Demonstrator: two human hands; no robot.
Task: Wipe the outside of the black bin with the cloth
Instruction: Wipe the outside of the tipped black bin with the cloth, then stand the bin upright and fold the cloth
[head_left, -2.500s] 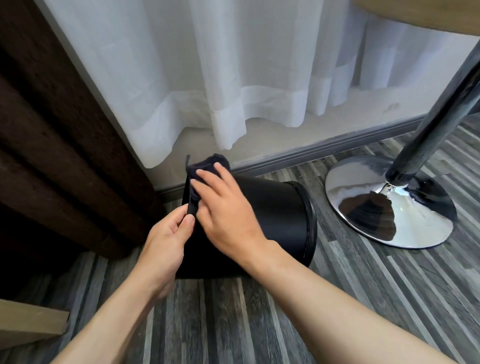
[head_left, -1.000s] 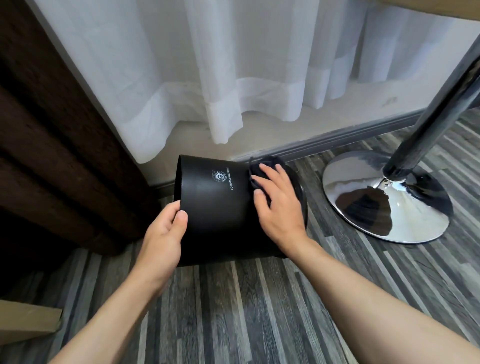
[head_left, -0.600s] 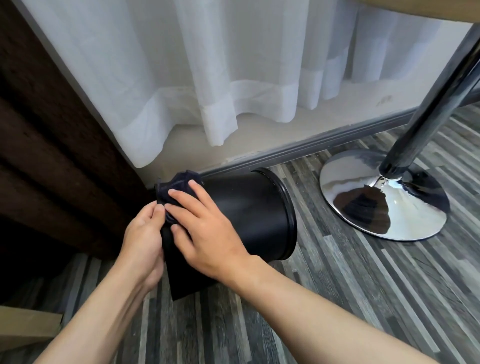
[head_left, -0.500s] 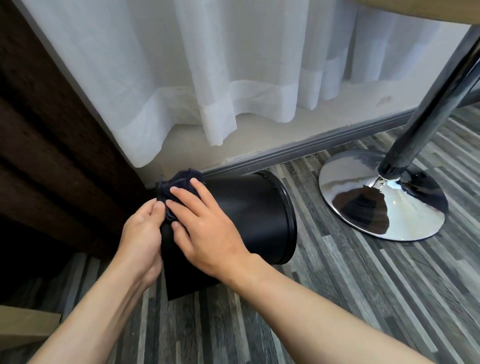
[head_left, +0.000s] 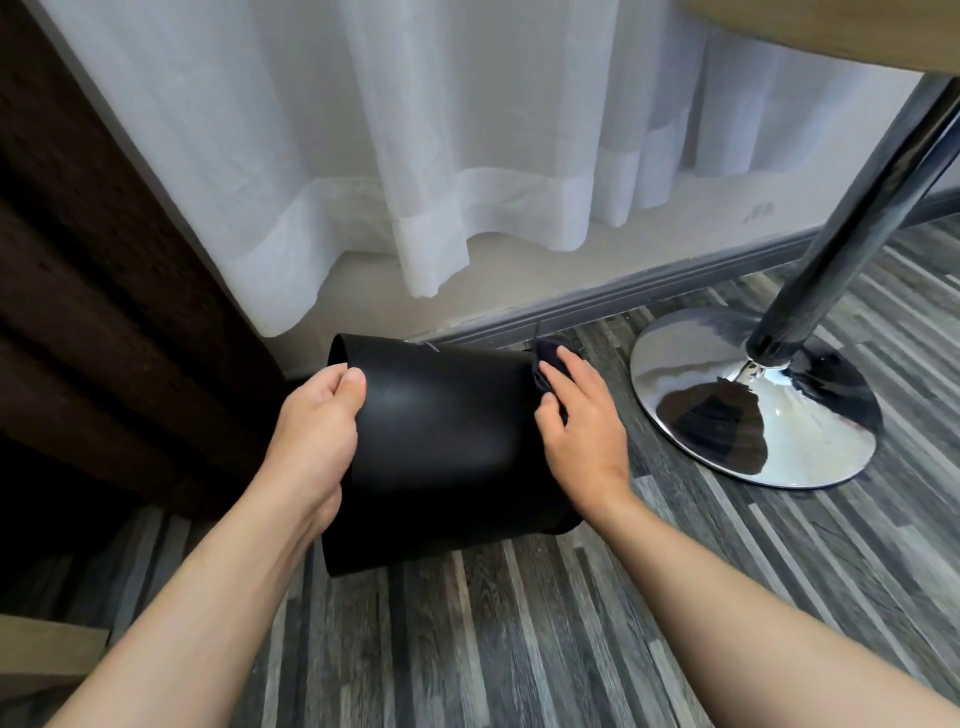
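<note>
The black bin (head_left: 441, 447) lies on its side on the striped wood floor, its base end to the left and its rim end to the right. My left hand (head_left: 317, 431) grips the base edge, thumb on the bin's side. My right hand (head_left: 582, 421) presses a dark cloth (head_left: 545, 364) flat against the bin's right end near the rim. Most of the cloth is hidden under my fingers; only its far edge shows.
A chrome table base (head_left: 753, 410) with a dark pole (head_left: 857, 234) stands just right of the bin. White curtain (head_left: 415, 156) and a grey skirting board (head_left: 623, 296) run behind. Dark wooden furniture (head_left: 104, 312) stands at the left. A wooden edge (head_left: 47, 654) pokes in at lower left.
My right hand slid the cloth from the bin's left end across to its right end. My left hand moved from beside the cloth to grip the base edge.
</note>
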